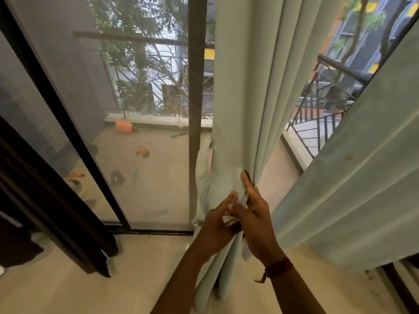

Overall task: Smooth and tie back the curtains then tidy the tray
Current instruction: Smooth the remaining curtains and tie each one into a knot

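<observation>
Both hands meet at the gathered waist of the pale green curtain (244, 87), low down where its folds are bunched together. The left hand (217, 225) comes in from below with its fingers curled and pinched around a small bit of fabric or tie at the front of the bundle; exactly what it pinches is hidden between the two hands. The right hand (256, 216) lies just beside it, touching it, with the fingers stretched upward and pressed flat against the curtain's right-hand folds, thumb tucked toward the left hand. Whether the right hand actually clamps cloth cannot be told. A dark red thread band (277, 267) circles the right wrist.

Above the hands the curtain rises in straight pleats; below them it hangs loose to the cream floor (68, 291). A second panel of the same green cloth (362, 177) slants across the right side, apart from the hands. Behind, a mesh screen door with a dark frame (68, 137) looks onto a balcony with an iron railing (322, 109).
</observation>
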